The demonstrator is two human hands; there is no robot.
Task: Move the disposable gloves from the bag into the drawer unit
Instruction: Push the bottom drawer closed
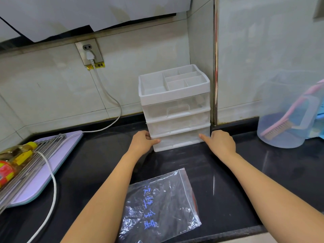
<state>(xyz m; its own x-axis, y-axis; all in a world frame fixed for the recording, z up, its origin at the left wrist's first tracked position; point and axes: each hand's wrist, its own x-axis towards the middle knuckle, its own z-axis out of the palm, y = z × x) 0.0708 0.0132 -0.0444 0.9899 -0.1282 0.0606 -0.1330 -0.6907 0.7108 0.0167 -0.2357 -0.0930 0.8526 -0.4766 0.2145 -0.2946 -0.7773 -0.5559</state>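
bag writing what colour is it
Blue writing on the clear bag, seen in the head view.

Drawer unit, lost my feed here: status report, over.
Left hand and right hand hold the drawer unit low at its sides. All drawers closed. Bag flat on counter, near edge. Cable off left.

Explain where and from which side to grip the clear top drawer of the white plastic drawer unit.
Probably the arched clear handle centred on the clear top drawer of the white plastic drawer unit, from the front: it juts forward and the unit stands in a wall corner.
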